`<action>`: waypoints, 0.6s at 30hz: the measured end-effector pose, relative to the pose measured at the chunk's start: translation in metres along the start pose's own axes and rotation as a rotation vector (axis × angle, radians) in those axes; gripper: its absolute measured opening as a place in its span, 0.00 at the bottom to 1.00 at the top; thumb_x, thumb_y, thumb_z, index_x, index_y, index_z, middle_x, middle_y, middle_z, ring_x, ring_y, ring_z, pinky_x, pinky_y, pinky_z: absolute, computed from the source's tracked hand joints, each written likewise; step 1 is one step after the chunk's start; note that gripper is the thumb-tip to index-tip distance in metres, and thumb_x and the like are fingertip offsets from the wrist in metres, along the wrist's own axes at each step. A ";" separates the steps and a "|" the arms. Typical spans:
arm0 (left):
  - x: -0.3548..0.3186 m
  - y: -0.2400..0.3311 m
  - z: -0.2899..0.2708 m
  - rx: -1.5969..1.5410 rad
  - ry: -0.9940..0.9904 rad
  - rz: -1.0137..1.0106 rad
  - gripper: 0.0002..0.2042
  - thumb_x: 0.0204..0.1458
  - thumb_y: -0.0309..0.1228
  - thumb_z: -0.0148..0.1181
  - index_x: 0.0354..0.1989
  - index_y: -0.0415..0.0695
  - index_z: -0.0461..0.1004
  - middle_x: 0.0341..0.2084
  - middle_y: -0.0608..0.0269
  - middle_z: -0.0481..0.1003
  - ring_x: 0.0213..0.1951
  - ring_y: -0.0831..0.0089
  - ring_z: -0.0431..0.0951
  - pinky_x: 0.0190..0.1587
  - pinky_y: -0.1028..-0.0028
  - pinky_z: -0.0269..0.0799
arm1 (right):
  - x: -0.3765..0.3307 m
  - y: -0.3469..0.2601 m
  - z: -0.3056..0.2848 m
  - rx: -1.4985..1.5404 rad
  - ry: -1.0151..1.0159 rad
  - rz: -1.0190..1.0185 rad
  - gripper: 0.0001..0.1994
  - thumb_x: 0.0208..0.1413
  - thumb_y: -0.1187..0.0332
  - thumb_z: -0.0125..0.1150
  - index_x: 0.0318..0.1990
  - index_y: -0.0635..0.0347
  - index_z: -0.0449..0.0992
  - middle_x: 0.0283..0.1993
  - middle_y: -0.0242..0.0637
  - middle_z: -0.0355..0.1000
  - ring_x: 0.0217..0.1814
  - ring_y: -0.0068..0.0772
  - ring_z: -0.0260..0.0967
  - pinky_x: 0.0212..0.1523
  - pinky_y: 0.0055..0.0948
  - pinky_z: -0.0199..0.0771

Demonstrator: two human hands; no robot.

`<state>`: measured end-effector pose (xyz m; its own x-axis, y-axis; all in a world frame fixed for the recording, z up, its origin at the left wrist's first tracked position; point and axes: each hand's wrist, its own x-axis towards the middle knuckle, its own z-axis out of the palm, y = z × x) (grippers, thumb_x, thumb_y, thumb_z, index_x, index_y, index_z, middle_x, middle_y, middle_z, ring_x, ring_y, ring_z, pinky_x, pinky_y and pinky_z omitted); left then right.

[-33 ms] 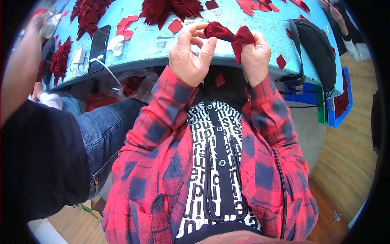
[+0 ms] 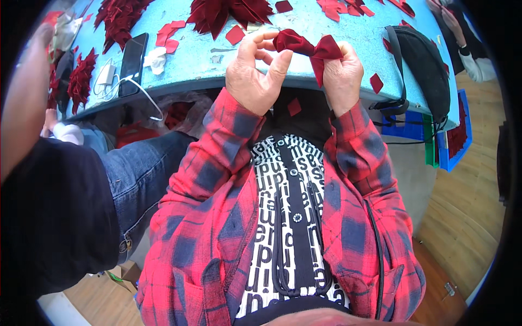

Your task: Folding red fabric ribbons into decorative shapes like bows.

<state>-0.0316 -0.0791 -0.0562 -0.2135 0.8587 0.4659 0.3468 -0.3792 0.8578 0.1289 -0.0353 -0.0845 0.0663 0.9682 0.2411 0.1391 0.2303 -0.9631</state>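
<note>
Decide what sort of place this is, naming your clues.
Probably a craft workshop: the blue table bears cut red pieces and dark-red leafy clusters, and a matching bow is held up in hand.

1. Left forearm and right forearm reach forward, elbows bent.
2. Left hand: fingers curved inward, thumb raised, with a gap between them.
3. Right hand: raised, gripping, fingertips mostly hidden.
4. Hands nearly level, apart.
</note>
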 end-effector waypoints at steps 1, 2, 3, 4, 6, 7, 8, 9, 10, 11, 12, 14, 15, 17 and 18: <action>0.002 0.000 -0.001 0.038 -0.013 0.021 0.20 0.44 0.29 0.65 0.44 0.42 0.65 0.33 0.60 0.73 0.23 0.73 0.74 0.25 0.76 0.70 | -0.001 -0.003 0.001 0.004 0.007 -0.027 0.10 0.57 0.64 0.57 0.29 0.61 0.71 0.22 0.23 0.65 0.24 0.10 0.58 0.22 0.14 0.60; 0.003 0.000 -0.001 0.074 -0.026 0.041 0.20 0.44 0.30 0.66 0.44 0.42 0.65 0.35 0.59 0.73 0.23 0.73 0.74 0.25 0.77 0.70 | -0.002 -0.004 0.001 0.006 0.012 -0.054 0.10 0.57 0.64 0.58 0.29 0.60 0.70 0.22 0.23 0.65 0.24 0.09 0.57 0.21 0.13 0.59; 0.003 0.000 0.000 0.074 -0.025 0.041 0.20 0.44 0.30 0.66 0.44 0.42 0.65 0.35 0.59 0.73 0.23 0.73 0.74 0.25 0.77 0.70 | -0.002 -0.004 0.001 0.006 0.012 -0.054 0.10 0.57 0.64 0.58 0.29 0.60 0.70 0.22 0.23 0.65 0.24 0.09 0.57 0.21 0.13 0.59; 0.004 0.000 0.001 0.093 0.001 0.058 0.20 0.44 0.30 0.66 0.44 0.42 0.65 0.34 0.60 0.73 0.23 0.73 0.74 0.25 0.77 0.70 | -0.003 -0.004 0.001 0.002 0.014 -0.065 0.11 0.57 0.63 0.58 0.29 0.60 0.70 0.21 0.22 0.65 0.23 0.09 0.57 0.21 0.13 0.59; 0.005 -0.001 0.004 0.133 0.053 0.093 0.19 0.43 0.30 0.66 0.43 0.43 0.66 0.33 0.61 0.72 0.24 0.74 0.74 0.25 0.77 0.70 | -0.003 -0.004 0.002 -0.005 0.018 -0.087 0.11 0.56 0.63 0.59 0.28 0.60 0.69 0.21 0.22 0.64 0.22 0.09 0.57 0.20 0.13 0.59; 0.005 -0.002 0.004 0.133 0.052 0.092 0.19 0.43 0.30 0.66 0.43 0.43 0.66 0.33 0.61 0.72 0.24 0.74 0.74 0.25 0.77 0.70 | -0.004 -0.003 0.002 -0.005 0.018 -0.085 0.11 0.56 0.63 0.59 0.28 0.60 0.69 0.21 0.22 0.64 0.22 0.09 0.57 0.20 0.13 0.59; 0.005 -0.004 0.005 0.139 0.061 0.111 0.18 0.43 0.30 0.66 0.42 0.43 0.67 0.33 0.61 0.72 0.24 0.74 0.74 0.25 0.77 0.70 | -0.004 -0.003 0.003 -0.014 0.024 -0.091 0.12 0.56 0.63 0.60 0.28 0.60 0.69 0.21 0.21 0.64 0.22 0.09 0.57 0.20 0.13 0.59; 0.005 -0.005 0.006 0.145 0.070 0.130 0.17 0.43 0.30 0.66 0.41 0.44 0.68 0.32 0.61 0.72 0.24 0.74 0.73 0.26 0.77 0.70 | -0.004 -0.002 0.003 -0.022 0.031 -0.096 0.12 0.55 0.63 0.60 0.28 0.60 0.68 0.21 0.21 0.64 0.22 0.09 0.56 0.20 0.14 0.58; 0.005 -0.007 0.006 0.150 0.079 0.149 0.16 0.43 0.29 0.66 0.40 0.44 0.68 0.31 0.62 0.72 0.24 0.74 0.73 0.26 0.77 0.70 | -0.004 -0.002 0.004 -0.031 0.037 -0.101 0.12 0.55 0.63 0.60 0.27 0.60 0.68 0.21 0.21 0.64 0.22 0.09 0.56 0.20 0.14 0.58; 0.005 -0.008 0.006 0.151 0.079 0.149 0.16 0.43 0.29 0.66 0.40 0.44 0.68 0.31 0.62 0.72 0.24 0.74 0.73 0.26 0.77 0.70 | -0.004 -0.002 0.004 -0.031 0.037 -0.101 0.12 0.55 0.63 0.60 0.27 0.60 0.68 0.21 0.21 0.64 0.22 0.09 0.56 0.20 0.14 0.58; 0.006 -0.009 0.007 0.158 0.072 0.157 0.15 0.43 0.29 0.66 0.38 0.44 0.69 0.31 0.62 0.71 0.24 0.73 0.73 0.26 0.76 0.70 | -0.004 -0.001 0.004 -0.033 0.040 -0.107 0.12 0.55 0.63 0.60 0.28 0.60 0.68 0.21 0.21 0.64 0.22 0.09 0.56 0.20 0.14 0.58; 0.006 -0.010 0.007 0.173 0.059 0.174 0.12 0.42 0.28 0.66 0.34 0.44 0.71 0.31 0.62 0.71 0.24 0.73 0.72 0.26 0.76 0.69 | -0.004 -0.001 0.004 -0.036 0.047 -0.120 0.12 0.55 0.63 0.60 0.28 0.60 0.68 0.20 0.21 0.64 0.22 0.09 0.57 0.20 0.14 0.59; 0.006 -0.010 0.007 0.173 0.058 0.173 0.12 0.42 0.28 0.66 0.34 0.44 0.71 0.31 0.62 0.71 0.24 0.73 0.72 0.26 0.76 0.69 | -0.004 0.000 0.004 -0.036 0.047 -0.119 0.12 0.55 0.63 0.60 0.28 0.60 0.68 0.20 0.21 0.64 0.22 0.09 0.57 0.20 0.14 0.59; 0.005 -0.010 0.007 0.167 0.040 0.129 0.10 0.42 0.28 0.66 0.31 0.44 0.71 0.30 0.62 0.71 0.26 0.71 0.72 0.29 0.74 0.70 | -0.004 0.002 0.004 -0.039 0.049 -0.133 0.12 0.55 0.63 0.60 0.27 0.60 0.68 0.20 0.21 0.64 0.22 0.09 0.56 0.20 0.14 0.59; 0.005 -0.010 0.007 0.164 0.030 0.107 0.09 0.42 0.27 0.66 0.29 0.43 0.71 0.30 0.62 0.71 0.27 0.70 0.72 0.31 0.74 0.70 | -0.004 0.003 0.004 -0.041 0.051 -0.139 0.12 0.55 0.63 0.61 0.27 0.60 0.68 0.20 0.21 0.64 0.22 0.09 0.56 0.20 0.14 0.59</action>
<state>-0.0295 -0.0683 -0.0636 -0.1937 0.8050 0.5607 0.5123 -0.4045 0.7576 0.1254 -0.0382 -0.0890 0.0937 0.9207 0.3788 0.1902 0.3569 -0.9146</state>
